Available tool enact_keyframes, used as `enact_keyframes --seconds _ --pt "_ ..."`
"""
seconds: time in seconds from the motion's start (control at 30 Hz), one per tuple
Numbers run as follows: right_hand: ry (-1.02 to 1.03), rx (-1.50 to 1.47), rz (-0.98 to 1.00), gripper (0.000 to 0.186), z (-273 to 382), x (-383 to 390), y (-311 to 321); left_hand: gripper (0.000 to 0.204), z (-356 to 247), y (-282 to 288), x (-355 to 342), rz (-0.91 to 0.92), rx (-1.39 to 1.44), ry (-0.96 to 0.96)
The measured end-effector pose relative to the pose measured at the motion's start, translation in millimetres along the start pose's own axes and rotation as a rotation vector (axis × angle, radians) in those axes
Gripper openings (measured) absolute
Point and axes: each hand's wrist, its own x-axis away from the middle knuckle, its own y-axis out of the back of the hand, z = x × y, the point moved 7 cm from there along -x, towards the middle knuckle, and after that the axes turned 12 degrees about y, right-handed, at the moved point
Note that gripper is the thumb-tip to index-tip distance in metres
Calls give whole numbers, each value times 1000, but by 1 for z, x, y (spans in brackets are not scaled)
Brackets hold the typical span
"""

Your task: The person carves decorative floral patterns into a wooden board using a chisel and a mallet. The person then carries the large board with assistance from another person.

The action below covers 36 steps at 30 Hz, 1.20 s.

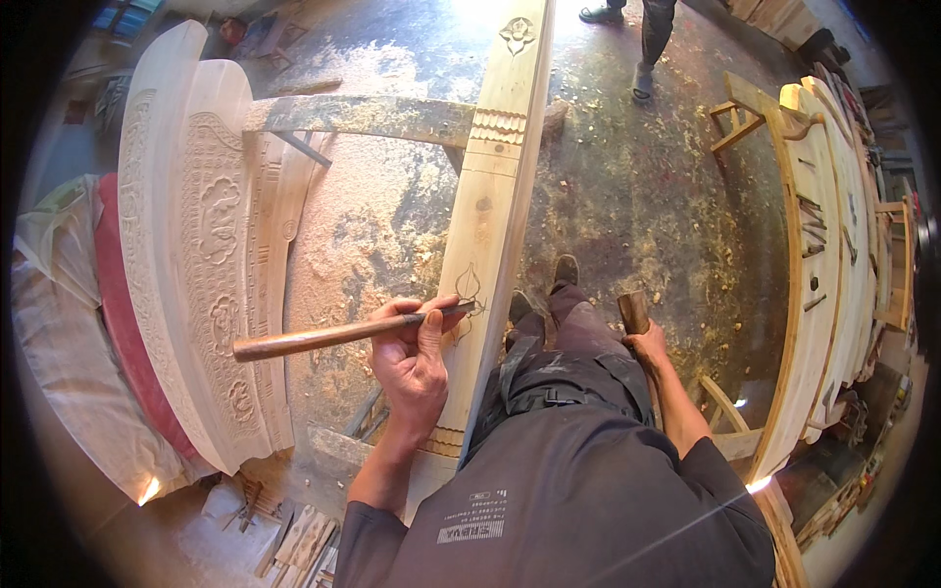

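Note:
Between the fingers and thumb of my left hand [410,367] is a wood-carving chisel with a long wooden handle [304,343]. Its metal tip reaches a flower-like pattern [469,282] drawn in dark lines on a long pale timber beam [480,211]. My left fingertips lie at the beam's surface beside the pattern. Out to the right, apart from the beam, my right hand [647,345] is closed round a wooden mallet [634,312], its head pointing away from me. Farther up, the beam bears a carved scalloped band [498,126] and a carved flower [517,35].
A wooden trestle [392,116] supports the beam. Large carved boards [221,235] stand at left. More long timbers with several chisels [812,230] on them lie at right. Wood shavings [343,191] cover the floor. Another person's legs [657,39] show at the top.

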Motion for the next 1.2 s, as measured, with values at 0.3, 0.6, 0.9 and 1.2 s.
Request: enact_keyframes --seconds 0.3,0.6,0.9,1.2 --pt "124 -91 -19 57 22 -45 9 17 2 6 39 -69 55 -7" --pt "123 -217 198 53 21 -130 9 20 2 -15 56 -406 8 -94" --pt "192 -127 184 50 35 -193 63 22 29 -22 52 -583 -14 -174" --pt "146 -106 195 43 30 -161 47 20 27 -28 45 -550 -4 -152"
